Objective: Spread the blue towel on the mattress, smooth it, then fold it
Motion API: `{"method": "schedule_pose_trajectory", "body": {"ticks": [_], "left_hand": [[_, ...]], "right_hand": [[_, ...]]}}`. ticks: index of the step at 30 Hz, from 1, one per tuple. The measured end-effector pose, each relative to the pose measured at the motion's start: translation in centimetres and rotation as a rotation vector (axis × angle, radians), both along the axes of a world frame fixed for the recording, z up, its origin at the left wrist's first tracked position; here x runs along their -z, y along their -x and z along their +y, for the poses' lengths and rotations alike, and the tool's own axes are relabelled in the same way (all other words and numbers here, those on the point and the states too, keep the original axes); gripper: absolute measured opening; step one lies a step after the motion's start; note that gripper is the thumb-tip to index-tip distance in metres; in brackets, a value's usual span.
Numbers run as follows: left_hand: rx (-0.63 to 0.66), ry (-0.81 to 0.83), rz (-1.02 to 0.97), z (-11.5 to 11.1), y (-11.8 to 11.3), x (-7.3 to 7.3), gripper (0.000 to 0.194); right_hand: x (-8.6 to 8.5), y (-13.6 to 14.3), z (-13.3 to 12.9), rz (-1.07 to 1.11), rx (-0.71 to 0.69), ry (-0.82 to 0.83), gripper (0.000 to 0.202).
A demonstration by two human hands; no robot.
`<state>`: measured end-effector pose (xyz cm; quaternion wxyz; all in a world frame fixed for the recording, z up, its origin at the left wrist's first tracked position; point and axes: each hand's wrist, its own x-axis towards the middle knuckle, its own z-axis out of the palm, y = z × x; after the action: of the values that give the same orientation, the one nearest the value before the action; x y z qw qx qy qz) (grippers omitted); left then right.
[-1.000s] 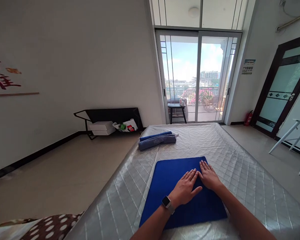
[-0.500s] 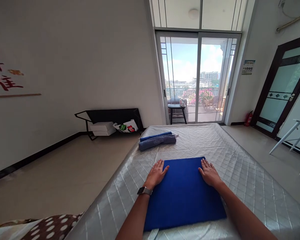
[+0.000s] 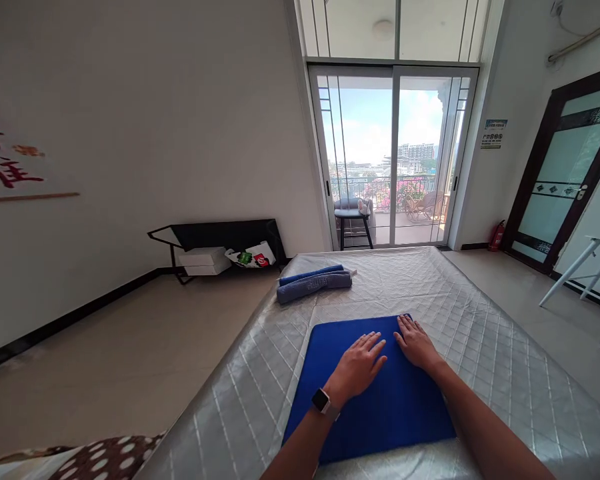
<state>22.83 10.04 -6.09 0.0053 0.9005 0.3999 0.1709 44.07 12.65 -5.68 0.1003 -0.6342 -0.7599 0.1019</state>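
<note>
A blue folded cloth, perhaps a towel, lies flat on the silvery quilted mattress. My left hand is over the middle of the cloth, its fingers stretched forward and the thumb apart; whether it touches the fabric I cannot tell. A watch sits on that wrist. Near the far right corner of the cloth, my right hand rests with its fingers extended flat. Both hands are open and hold nothing. Beyond them, a greyish-blue rolled towel lies beside a brighter blue roll.
A black frame stands by the left wall with white boxes and a printed bag. Sliding glass doors are behind the mattress. At right are a white-legged stool and a fire extinguisher. Brown dotted fabric is at lower left.
My left hand has moved right, from the cloth's left edge to over its middle, baring the far left corner. My right hand has stayed by the far right corner.
</note>
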Motion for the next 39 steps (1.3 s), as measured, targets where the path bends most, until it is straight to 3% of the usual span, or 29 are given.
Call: {"method": "schedule_pose_trajectory", "body": {"ticks": [4,9,14,20,24,27,31,35,39], "left_hand": [[0.102,0.061,0.004,-1.4,-2.2,1.0,0.058],[0.058,0.150,0.053,0.0,-1.0,2.2,0.068],[-0.163,0.189,0.078,2.7,2.0,2.2,0.074],[-0.445,0.219,0.117,6.0,7.5,2.7,0.075],[-0.560,0.211,0.117,6.9,9.9,3.6,0.076],[-0.636,0.191,0.122,6.7,10.5,3.6,0.076],[-0.615,0.108,0.137,5.5,8.9,2.0,0.071],[-0.413,0.036,0.073,3.1,3.7,0.7,0.066],[-0.180,0.028,0.001,0.6,-1.6,1.3,0.064]], "right_hand": [[-0.1,0.4,0.0,-0.016,0.015,0.040,0.065],[-0.4,0.5,-0.1,-0.040,0.054,0.056,0.065],[-0.6,0.4,-0.3,-0.042,0.083,0.074,0.065],[-0.5,0.0,-0.2,-0.033,0.064,0.095,0.065],[-0.4,-0.3,-0.1,-0.025,0.069,0.100,0.065],[-0.5,-0.5,-0.1,-0.032,0.068,0.094,0.064],[-0.8,-0.3,-0.2,-0.025,0.069,0.062,0.063],[-0.6,0.4,-0.4,-0.006,0.053,0.007,0.062],[-0.2,1.0,-0.6,-0.010,0.024,0.007,0.062]]}}
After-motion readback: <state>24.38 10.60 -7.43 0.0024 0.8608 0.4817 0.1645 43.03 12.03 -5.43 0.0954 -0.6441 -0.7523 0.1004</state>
